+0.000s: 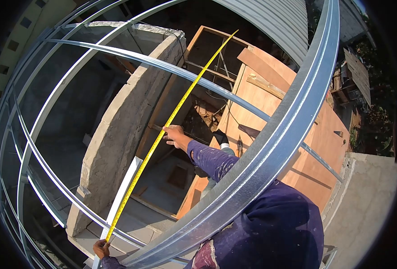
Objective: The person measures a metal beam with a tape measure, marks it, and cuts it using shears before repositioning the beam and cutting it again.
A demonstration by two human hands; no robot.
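Note:
A yellow tape measure (182, 99) runs out straight, from the bottom left to a narrow end near the wooden frame at the top. My left hand (102, 248) is closed around the tape's near end, beside a light metal strip (125, 188); any tape case is hidden. My right hand (176, 136) has thumb and forefinger at the edge of the tape about midway, its other fingers loosely bent. A wide galvanised steel channel (292, 121) crosses in front of my torso and partly covers my right arm.
Thinner steel bars (162, 64) curve across the view. A rough concrete wall (117, 116) stands left of the tape, with a deep drop beyond. Plywood sheets (270, 94) lie under and beside my feet, next to an opening. Corrugated roofing (274, 22) is at the top.

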